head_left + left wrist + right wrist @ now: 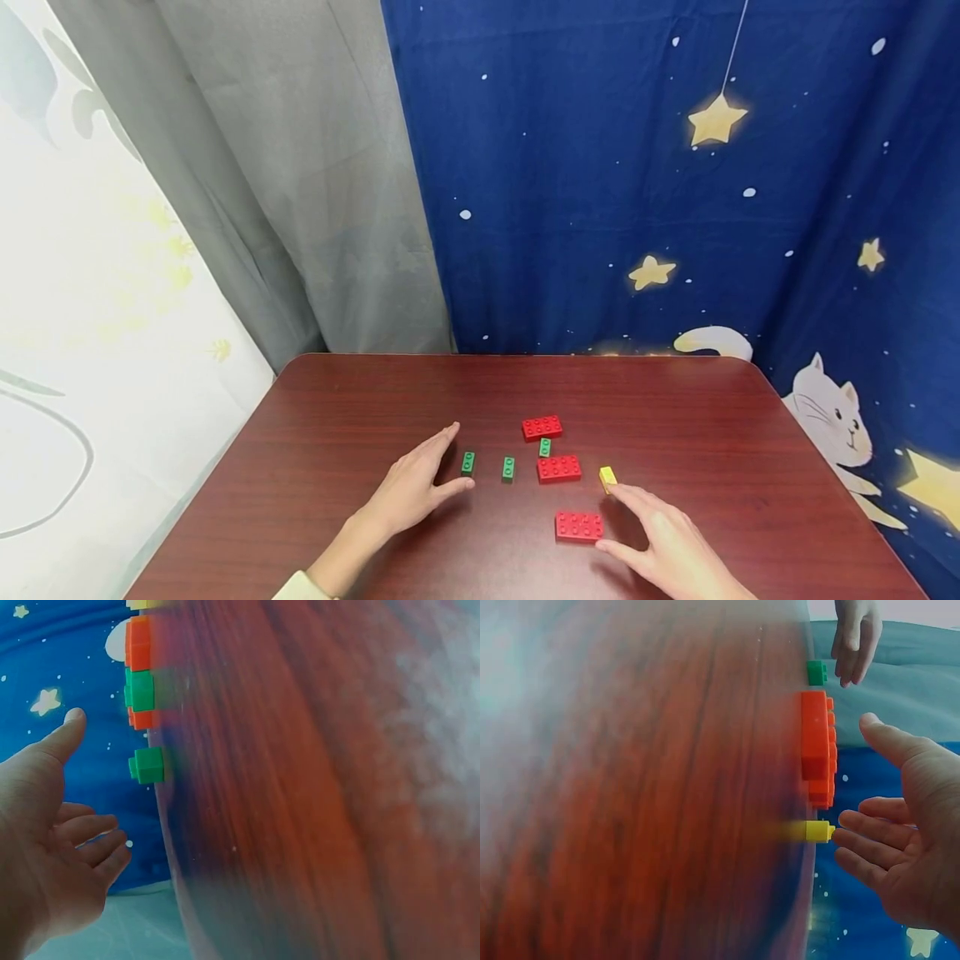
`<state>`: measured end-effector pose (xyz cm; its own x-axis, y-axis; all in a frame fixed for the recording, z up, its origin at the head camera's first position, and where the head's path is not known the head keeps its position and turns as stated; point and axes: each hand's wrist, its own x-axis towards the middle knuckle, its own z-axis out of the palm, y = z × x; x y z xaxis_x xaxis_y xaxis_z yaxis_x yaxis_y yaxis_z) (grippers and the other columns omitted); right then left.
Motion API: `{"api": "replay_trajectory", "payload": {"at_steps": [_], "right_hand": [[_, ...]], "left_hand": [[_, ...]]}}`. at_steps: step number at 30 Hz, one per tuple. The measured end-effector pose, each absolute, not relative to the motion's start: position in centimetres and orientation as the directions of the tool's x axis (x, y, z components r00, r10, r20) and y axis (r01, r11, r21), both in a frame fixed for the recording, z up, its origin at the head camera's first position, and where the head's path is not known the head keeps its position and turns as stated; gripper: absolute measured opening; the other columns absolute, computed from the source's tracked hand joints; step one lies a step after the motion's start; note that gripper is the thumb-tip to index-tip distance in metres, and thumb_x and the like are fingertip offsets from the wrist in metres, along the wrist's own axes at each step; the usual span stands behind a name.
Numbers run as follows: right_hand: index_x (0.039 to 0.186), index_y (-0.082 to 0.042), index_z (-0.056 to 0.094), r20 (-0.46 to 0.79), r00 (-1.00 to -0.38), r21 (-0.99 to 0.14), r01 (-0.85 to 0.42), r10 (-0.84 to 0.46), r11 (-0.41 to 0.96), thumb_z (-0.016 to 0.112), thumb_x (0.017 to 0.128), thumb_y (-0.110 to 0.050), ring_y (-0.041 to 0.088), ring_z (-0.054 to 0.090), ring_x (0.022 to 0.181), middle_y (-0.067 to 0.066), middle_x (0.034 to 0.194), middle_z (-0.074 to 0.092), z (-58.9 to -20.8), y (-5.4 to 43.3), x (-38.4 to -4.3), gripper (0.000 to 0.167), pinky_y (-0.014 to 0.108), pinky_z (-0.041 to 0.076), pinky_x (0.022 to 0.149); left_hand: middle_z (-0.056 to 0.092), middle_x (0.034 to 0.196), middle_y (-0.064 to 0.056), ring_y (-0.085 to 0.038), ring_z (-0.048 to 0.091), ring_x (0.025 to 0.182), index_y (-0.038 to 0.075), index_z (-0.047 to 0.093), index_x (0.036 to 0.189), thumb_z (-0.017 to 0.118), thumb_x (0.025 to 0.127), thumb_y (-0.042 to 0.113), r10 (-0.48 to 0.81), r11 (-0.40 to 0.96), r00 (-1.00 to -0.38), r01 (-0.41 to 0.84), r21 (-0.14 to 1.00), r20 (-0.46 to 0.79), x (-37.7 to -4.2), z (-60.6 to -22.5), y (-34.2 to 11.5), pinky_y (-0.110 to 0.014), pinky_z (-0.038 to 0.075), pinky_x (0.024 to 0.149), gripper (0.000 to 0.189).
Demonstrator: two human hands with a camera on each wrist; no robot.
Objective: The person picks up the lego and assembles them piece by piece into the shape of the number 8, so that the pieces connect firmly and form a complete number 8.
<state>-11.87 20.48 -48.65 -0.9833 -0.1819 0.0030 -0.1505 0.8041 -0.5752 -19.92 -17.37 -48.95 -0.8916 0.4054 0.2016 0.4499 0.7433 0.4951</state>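
My left hand (411,486) hovers over the table beside a small green brick (468,463), fingers extended and holding nothing. In the left wrist view that hand (60,832) has its thumb spread from the fingers. My right hand (667,537) is at the right, thumb near a red brick (579,527) and fingertips by a yellow brick (607,478). In the right wrist view this hand (907,832) is empty, its fingers relaxed near the yellow brick (818,831). Whether it touches either brick I cannot tell.
Between the hands lie another green brick (508,469) and a red brick (558,468). Behind them are a third green brick (545,447) and a red brick (542,427). A brown table (337,417) bears them all; curtains (555,167) hang beyond its far edge.
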Motion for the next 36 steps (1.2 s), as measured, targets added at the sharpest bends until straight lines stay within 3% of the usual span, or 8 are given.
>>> {"api": "replay_trajectory", "payload": {"at_steps": [12, 22, 30, 36], "right_hand": [[0.13, -0.01, 0.072, 0.072, -0.957, -0.58, -0.269, -0.281, 0.769, 0.09, 0.082, -0.052, 0.022, 0.069, 0.108, 0.002, 0.123, 0.074, -49.5, 20.2, -12.3, 0.067, 0.052, 0.059, 0.095], [0.121, -0.01, 0.077, 0.273, -0.905, -0.524, -0.425, -0.327, 0.739, 0.094, 0.081, -0.037, 0.014, 0.074, 0.098, -0.001, 0.112, 0.079, -50.5, 20.2, -12.5, 0.051, 0.037, 0.062, 0.082], [0.123, -0.009, 0.078, 0.178, -0.937, -0.6, -0.344, -0.299, 0.722, 0.094, 0.081, -0.033, 0.011, 0.074, 0.098, 0.001, 0.114, 0.079, -50.5, 20.1, -12.6, 0.051, 0.034, 0.062, 0.083], [0.123, -0.009, 0.078, 0.177, -0.938, -0.598, -0.344, -0.299, 0.724, 0.094, 0.081, -0.029, 0.012, 0.074, 0.102, 0.001, 0.115, 0.079, -50.6, 20.0, -12.5, 0.05, 0.034, 0.062, 0.085]], "left_hand": [[0.057, 0.154, -0.011, -0.031, 0.057, 0.139, 0.004, 0.048, 0.158, 0.082, 0.096, 0.031, 0.423, 0.705, -0.886, 0.452, 0.546, 0.188, -20.8, -49.3, -17.1, -0.057, 0.048, 0.11, 0.077], [0.065, 0.146, -0.01, -0.027, 0.063, 0.132, 0.006, 0.057, 0.153, 0.084, 0.094, 0.024, 0.433, 0.699, -0.881, 0.461, 0.547, 0.189, -21.2, -49.5, -16.8, -0.054, 0.052, 0.106, 0.067], [0.067, 0.143, -0.008, -0.026, 0.063, 0.131, 0.008, 0.061, 0.149, 0.082, 0.096, 0.022, 0.433, 0.693, -0.883, 0.454, 0.56, 0.18, -21.4, -49.8, -16.7, -0.052, 0.054, 0.104, 0.059], [0.068, 0.141, -0.006, -0.024, 0.064, 0.131, 0.008, 0.063, 0.148, 0.08, 0.097, 0.021, 0.435, 0.697, -0.883, 0.454, 0.554, 0.176, -21.5, -50.0, -16.8, -0.051, 0.054, 0.104, 0.055]]}}
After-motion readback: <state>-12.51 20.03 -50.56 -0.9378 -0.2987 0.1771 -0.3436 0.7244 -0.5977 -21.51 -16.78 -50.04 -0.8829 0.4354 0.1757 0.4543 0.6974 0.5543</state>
